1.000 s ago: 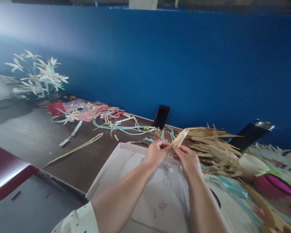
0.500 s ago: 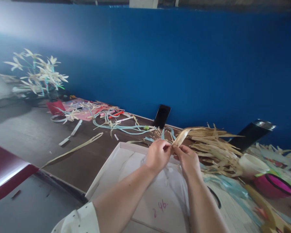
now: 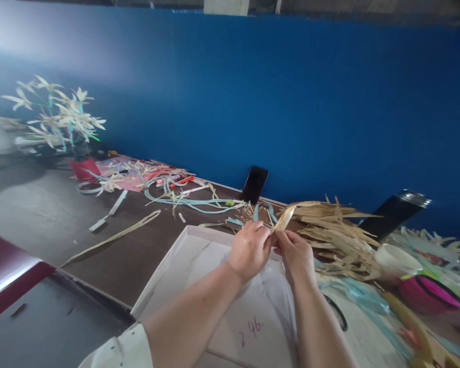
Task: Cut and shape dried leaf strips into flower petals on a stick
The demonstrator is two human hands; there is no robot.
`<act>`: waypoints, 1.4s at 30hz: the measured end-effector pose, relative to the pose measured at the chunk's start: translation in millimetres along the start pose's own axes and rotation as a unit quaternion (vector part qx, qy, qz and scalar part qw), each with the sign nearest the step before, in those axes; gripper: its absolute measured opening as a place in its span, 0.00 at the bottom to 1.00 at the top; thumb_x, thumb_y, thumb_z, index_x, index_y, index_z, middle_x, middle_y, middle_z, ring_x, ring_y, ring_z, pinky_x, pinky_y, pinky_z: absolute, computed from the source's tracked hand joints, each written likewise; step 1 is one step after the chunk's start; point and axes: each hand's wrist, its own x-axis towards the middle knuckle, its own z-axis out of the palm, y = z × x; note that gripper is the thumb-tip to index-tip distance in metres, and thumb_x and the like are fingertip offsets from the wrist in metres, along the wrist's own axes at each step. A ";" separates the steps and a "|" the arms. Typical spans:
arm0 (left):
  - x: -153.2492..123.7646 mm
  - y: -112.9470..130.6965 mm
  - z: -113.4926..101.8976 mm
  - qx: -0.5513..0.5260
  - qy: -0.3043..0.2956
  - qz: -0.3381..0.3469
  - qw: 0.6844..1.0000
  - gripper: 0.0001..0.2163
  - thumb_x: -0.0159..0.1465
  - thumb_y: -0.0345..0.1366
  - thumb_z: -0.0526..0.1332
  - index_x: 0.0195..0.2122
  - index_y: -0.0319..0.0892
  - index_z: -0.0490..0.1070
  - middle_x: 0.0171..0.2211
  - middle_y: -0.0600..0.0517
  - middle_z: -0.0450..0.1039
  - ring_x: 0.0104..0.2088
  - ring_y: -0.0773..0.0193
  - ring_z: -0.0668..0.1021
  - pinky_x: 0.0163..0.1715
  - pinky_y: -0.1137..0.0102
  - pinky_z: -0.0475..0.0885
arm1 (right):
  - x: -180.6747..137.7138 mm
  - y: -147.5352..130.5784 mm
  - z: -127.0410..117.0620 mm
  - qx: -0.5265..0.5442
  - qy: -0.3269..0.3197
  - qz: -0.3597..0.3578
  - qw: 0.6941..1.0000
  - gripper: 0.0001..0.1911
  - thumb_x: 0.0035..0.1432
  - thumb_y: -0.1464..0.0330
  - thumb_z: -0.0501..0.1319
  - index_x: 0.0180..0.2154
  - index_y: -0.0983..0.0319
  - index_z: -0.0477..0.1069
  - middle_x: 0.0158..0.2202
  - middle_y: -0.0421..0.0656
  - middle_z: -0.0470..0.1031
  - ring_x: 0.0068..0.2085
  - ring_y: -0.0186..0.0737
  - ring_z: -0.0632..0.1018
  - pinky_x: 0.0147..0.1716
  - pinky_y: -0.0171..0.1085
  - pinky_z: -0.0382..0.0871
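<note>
Both sides of our grip, left hand [image 3: 252, 250] and right hand [image 3: 297, 254], are clamped on the lower end of the dried husk strip [image 3: 285, 217], above the white tray's [image 3: 193, 255] far edge. We'd do well to keep our pinches close together and work gently, since brittle husk may split, clear of the husk pile [image 3: 341, 237] right of that tray.
</note>
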 end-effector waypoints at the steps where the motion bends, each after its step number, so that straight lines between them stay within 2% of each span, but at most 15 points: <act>1: 0.1 0.6 -0.4 0.003 -0.002 0.003 1.000 0.10 0.62 0.34 0.51 0.27 0.40 0.67 0.29 0.50 0.65 0.32 0.66 0.68 0.34 0.71 0.64 | -0.2 -0.9 0.2 0.002 0.003 0.002 1.000 0.16 0.43 0.59 0.61 0.28 0.66 0.76 0.20 0.42 0.72 0.22 0.35 0.71 0.19 0.30 0.65; 7: -0.3 4.5 -0.3 0.020 -0.006 0.006 1.000 0.12 0.64 0.35 0.48 0.28 0.39 0.68 0.29 0.49 0.64 0.32 0.66 0.67 0.34 0.71 0.63 | -0.5 -1.4 1.3 0.008 0.038 0.001 0.999 0.13 0.44 0.61 0.61 0.26 0.65 0.76 0.19 0.40 0.71 0.20 0.33 0.69 0.18 0.30 0.63; 13: -1.3 5.1 -0.4 0.018 -0.027 0.018 0.999 0.11 0.64 0.33 0.48 0.38 0.41 0.70 0.29 0.49 0.64 0.33 0.65 0.67 0.35 0.70 0.64 | 1.8 5.3 -0.3 0.033 0.059 -0.023 0.997 0.16 0.44 0.60 0.62 0.34 0.63 0.76 0.22 0.40 0.74 0.22 0.34 0.71 0.19 0.30 0.63; 21: -1.5 4.9 0.3 0.034 -0.042 0.038 0.998 0.13 0.64 0.34 0.47 0.44 0.41 0.67 0.30 0.49 0.63 0.33 0.63 0.66 0.35 0.68 0.64 | 5.9 10.1 -1.4 0.055 0.066 -0.010 0.996 0.17 0.43 0.58 0.63 0.30 0.65 0.76 0.19 0.40 0.73 0.20 0.33 0.70 0.19 0.30 0.63; 29: -1.5 7.2 0.2 0.046 -0.054 0.062 0.996 0.12 0.64 0.33 0.47 0.42 0.40 0.67 0.30 0.49 0.63 0.32 0.63 0.66 0.34 0.67 0.64 | 10.1 17.8 -0.2 0.085 0.085 0.003 0.993 0.13 0.43 0.59 0.63 0.26 0.64 0.75 0.16 0.37 0.69 0.17 0.30 0.67 0.15 0.29 0.59; 42: 0.6 14.3 -6.2 0.068 -0.078 0.085 0.991 0.13 0.64 0.31 0.44 0.42 0.38 0.66 0.31 0.48 0.64 0.32 0.63 0.65 0.35 0.67 0.65 | 8.5 15.0 -1.1 0.081 0.078 -0.003 0.994 0.12 0.43 0.61 0.62 0.24 0.65 0.74 0.16 0.38 0.68 0.17 0.32 0.66 0.16 0.30 0.61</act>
